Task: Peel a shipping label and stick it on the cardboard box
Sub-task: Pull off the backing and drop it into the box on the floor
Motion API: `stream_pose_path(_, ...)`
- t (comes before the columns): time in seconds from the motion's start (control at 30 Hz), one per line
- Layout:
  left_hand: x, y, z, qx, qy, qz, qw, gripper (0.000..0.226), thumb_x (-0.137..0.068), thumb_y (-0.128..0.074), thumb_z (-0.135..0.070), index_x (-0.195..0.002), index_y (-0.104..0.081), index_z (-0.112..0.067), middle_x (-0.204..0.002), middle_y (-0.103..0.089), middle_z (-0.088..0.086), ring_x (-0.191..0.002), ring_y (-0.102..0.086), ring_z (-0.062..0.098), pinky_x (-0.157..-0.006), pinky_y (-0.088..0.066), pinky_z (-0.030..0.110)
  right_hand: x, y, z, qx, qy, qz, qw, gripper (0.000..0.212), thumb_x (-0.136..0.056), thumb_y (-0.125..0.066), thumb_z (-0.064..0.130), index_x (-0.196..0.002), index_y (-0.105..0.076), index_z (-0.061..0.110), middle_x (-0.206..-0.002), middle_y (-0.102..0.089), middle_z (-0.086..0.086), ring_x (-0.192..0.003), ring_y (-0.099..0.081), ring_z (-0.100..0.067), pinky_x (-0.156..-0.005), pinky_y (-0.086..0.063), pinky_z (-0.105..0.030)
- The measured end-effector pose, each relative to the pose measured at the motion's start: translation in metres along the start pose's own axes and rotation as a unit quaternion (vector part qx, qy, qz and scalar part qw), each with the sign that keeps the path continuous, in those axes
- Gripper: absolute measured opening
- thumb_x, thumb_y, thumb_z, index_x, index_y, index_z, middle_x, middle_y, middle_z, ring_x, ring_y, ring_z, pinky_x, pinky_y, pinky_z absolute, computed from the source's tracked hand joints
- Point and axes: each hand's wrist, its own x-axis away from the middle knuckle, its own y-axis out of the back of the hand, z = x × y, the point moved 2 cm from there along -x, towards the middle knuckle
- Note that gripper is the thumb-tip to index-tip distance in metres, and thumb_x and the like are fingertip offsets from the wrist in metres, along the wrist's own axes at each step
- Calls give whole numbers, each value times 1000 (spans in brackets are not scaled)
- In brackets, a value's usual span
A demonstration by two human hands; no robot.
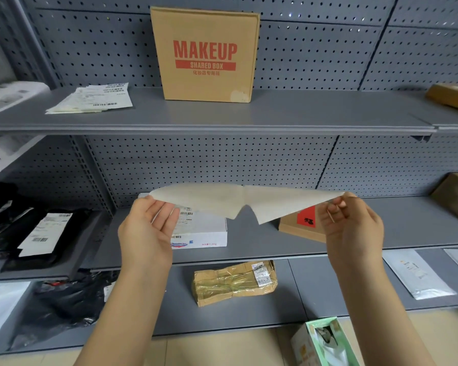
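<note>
A brown cardboard box (205,54) printed "MAKEUP SHARED BOX" in red stands upright at the back of the top shelf. In front of the middle shelf I hold a pale label sheet (238,202) stretched flat between both hands, its plain underside towards me. My left hand (146,231) pinches its left corner with thumb and fingertips. My right hand (352,225) pinches the right corner. Whether label and backing are separated I cannot tell. A stack of printed shipping labels (93,99) lies on the top shelf, left of the box.
Grey pegboard shelving (222,117) fills the view. The middle shelf holds a white parcel (201,231), a small brown box with a red sticker (302,223) and black bags (32,231). Below lie a taped brown parcel (234,282), a silver mailer (418,273) and an open green carton (325,342).
</note>
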Motion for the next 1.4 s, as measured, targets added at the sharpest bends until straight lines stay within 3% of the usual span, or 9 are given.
stream_pose_path(0.3,-2,-1,2,6,-12,-27,1000,14,-91,-54,-15,-80,-61,-12,-87,-64,1,-76,-67,10,-61,-56,18,-8,17,7,-25,13,-26,999,33,-91,-44,2,-60,-46,13,-52,-52,6,-54,-47,-10,-59,-48,-21)
stream_pose_path(0.43,-4,-6,9,1,-10,-36,999,11,-91,-54,-16,-85,-60,-11,-90,-62,2,-78,-66,12,-59,-55,18,-8,30,9,-10,16,-48,999,31,-89,-44,3,-61,-49,13,-54,-51,4,-54,-47,-10,-63,-50,-22)
stream_pose_path(0.6,-1,-20,24,-14,2,-26,1000,14,-91,-52,-14,-80,-57,-9,-84,-60,2,-73,-65,13,-65,-56,21,-11,49,15,-3,23,-66,998,30,-87,-42,1,-62,-51,15,-55,-50,5,-55,-47,-10,-64,-49,-21)
stream_pose_path(0.8,3,-39,57,-42,50,7,998,12,-92,-53,-16,-82,-58,-11,-82,-59,1,-72,-65,12,-65,-56,22,-11,79,25,-9,35,-124,992,29,-88,-42,0,-63,-48,13,-53,-49,4,-51,-47,-9,-59,-48,-20)
stream_pose_path(1.03,16,-61,99,-85,99,41,991,16,-92,-53,-16,-77,-57,-12,-82,-60,2,-63,-67,10,-59,-56,20,-3,117,37,22,46,-189,981,32,-89,-41,-1,-60,-49,12,-54,-51,5,-58,-49,-10,-65,-50,-17)
stream_pose_path(1.23,27,-79,134,-117,139,78,980,14,-92,-53,-17,-82,-57,-9,-86,-60,3,-74,-67,14,-61,-56,20,4,153,39,13,48,-250,967,30,-89,-43,1,-62,-50,12,-54,-50,5,-57,-47,-11,-64,-50,-19)
stream_pose_path(1.4,38,-90,166,-148,169,124,967,15,-93,-50,-17,-84,-59,-8,-87,-63,3,-63,-71,7,-63,-56,20,13,184,39,26,55,-302,951,29,-89,-41,2,-62,-49,13,-50,-50,7,-55,-45,-10,-65,-49,-19)
